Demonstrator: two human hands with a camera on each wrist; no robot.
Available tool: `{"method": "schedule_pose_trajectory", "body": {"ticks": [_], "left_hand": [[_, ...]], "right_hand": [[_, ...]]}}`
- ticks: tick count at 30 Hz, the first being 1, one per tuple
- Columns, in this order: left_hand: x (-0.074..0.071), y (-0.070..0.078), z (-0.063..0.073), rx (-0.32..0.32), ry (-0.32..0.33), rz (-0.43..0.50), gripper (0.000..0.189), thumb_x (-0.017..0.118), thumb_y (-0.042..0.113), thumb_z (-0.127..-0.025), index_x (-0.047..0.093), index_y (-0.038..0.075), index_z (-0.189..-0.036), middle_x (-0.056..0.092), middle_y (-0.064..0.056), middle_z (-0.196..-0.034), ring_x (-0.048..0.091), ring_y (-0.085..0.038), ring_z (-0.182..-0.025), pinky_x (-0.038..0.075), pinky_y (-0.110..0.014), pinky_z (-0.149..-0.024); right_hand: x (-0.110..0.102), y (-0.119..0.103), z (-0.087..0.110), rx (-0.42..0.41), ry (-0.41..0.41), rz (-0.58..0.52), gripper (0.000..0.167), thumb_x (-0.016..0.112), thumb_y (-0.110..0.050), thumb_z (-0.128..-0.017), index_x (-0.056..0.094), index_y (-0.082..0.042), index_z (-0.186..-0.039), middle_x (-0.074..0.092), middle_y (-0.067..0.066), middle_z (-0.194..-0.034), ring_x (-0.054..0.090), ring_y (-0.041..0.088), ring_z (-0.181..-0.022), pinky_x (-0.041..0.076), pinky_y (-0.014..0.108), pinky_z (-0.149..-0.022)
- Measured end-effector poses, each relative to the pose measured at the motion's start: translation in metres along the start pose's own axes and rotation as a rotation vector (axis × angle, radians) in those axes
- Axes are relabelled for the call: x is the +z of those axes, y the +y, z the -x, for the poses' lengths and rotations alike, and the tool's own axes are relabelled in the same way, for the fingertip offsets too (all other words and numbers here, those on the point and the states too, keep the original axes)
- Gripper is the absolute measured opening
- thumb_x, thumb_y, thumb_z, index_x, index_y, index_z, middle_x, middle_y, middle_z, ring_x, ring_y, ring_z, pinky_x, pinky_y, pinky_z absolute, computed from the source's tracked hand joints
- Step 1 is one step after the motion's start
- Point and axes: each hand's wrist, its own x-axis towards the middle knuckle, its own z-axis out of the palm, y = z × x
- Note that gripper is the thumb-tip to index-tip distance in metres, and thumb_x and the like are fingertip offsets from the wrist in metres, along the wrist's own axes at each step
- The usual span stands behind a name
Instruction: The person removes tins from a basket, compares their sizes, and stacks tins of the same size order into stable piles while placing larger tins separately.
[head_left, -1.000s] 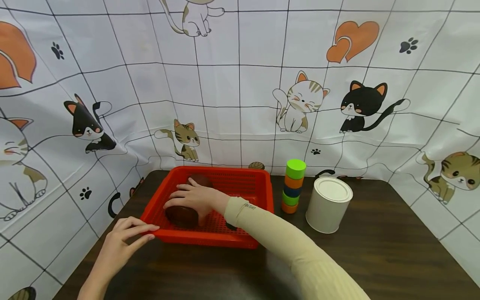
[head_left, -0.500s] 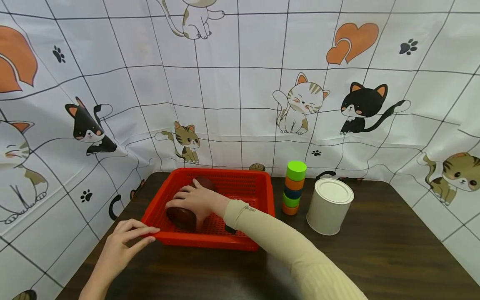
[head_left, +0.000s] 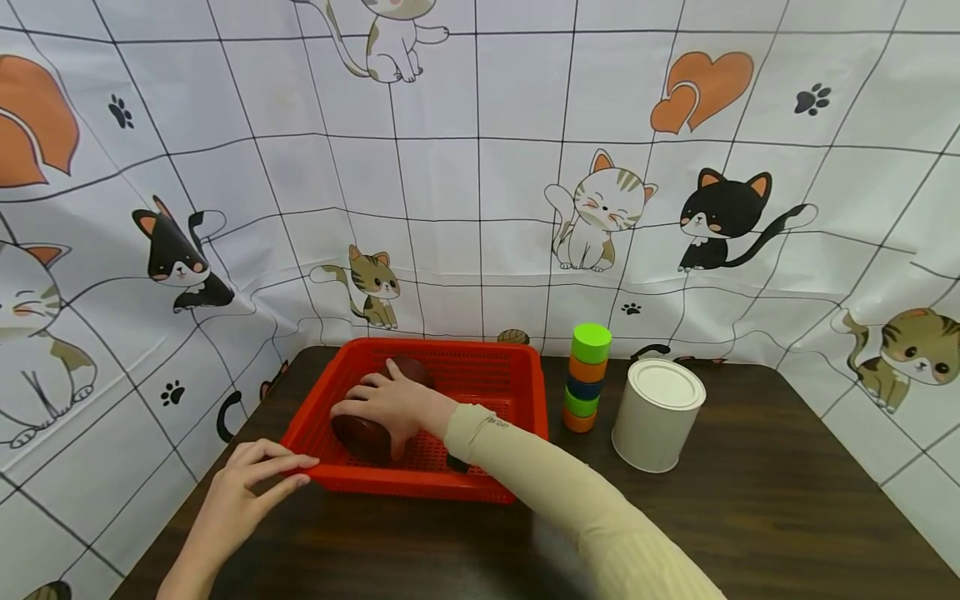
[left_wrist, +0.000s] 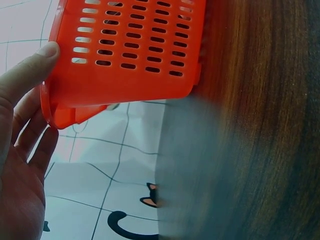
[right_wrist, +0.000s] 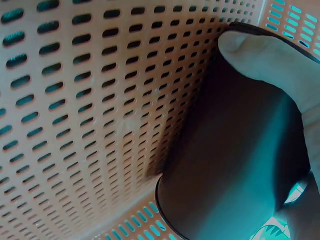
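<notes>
In the head view a red plastic basket point(head_left: 480, 487) stands on the table. My left hand point(head_left: 238, 492) pinches its rim at the near left corner. In the left wrist view the thumb point(left_wrist: 49, 49) lies on one side of the basket rim point(left_wrist: 46, 107), the other fingers behind it. Inside the basket a dark brown cylindrical can point(head_left: 362, 439) lies on its side. My right hand point(head_left: 393, 406) grips it across the middle, hiding much of it. The right wrist view shows the thumb point(right_wrist: 232, 42) against the can point(right_wrist: 225, 145), near one rimmed end.
Right of the basket stands a stack of green, orange and dark blue round pieces point(head_left: 588, 375). Beside it is a white lidded tin point(head_left: 658, 417). A cat-print sheet point(head_left: 480, 167) hangs behind the dark wooden table point(head_left: 750, 467). A small dark thing point(head_left: 457, 463) shows under the right cuff.
The right hand and the can have shifted very slightly within the basket; the can's near end looks a little more turned. My left hand stays at the corner. The whole view sinks slightly.
</notes>
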Motion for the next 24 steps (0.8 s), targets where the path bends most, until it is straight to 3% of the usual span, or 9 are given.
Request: {"method": "schedule_pose_trajectory", "body": {"ticks": [9,17,24], "left_hand": [[-0.001,-0.003,0.001,0.009,-0.011,-0.014,0.046,0.088,-0.001,-0.061,0.079,0.028,-0.096,0.063,0.014,-0.092,0.044,0.003,-0.098,0.034,-0.014,-0.081],[-0.001,-0.005,0.0,-0.008,-0.025,-0.038,0.048,0.088,-0.003,-0.061,0.079,0.029,-0.096,0.062,0.018,-0.094,0.043,0.005,-0.101,0.034,-0.015,-0.081],[0.001,-0.003,0.001,-0.035,-0.022,-0.019,0.046,0.088,-0.001,-0.062,0.079,0.029,-0.096,0.062,0.016,-0.091,0.041,0.006,-0.1,0.033,-0.014,-0.081]], "right_hand": [[0.0,0.003,0.003,0.017,0.058,-0.031,0.113,0.08,-0.065,-0.067,0.014,-0.041,-0.155,0.03,-0.01,-0.159,0.028,0.021,-0.147,0.024,0.064,-0.117],[-0.004,0.017,0.011,0.104,0.153,-0.255,0.112,0.085,-0.058,-0.068,0.016,-0.04,-0.154,0.031,-0.008,-0.159,0.029,0.023,-0.147,0.025,0.065,-0.116],[-0.006,0.028,0.02,0.136,0.244,-0.424,0.111,0.085,-0.058,-0.067,0.019,-0.037,-0.154,0.037,-0.005,-0.155,0.037,0.023,-0.142,0.034,0.06,-0.113]]}}
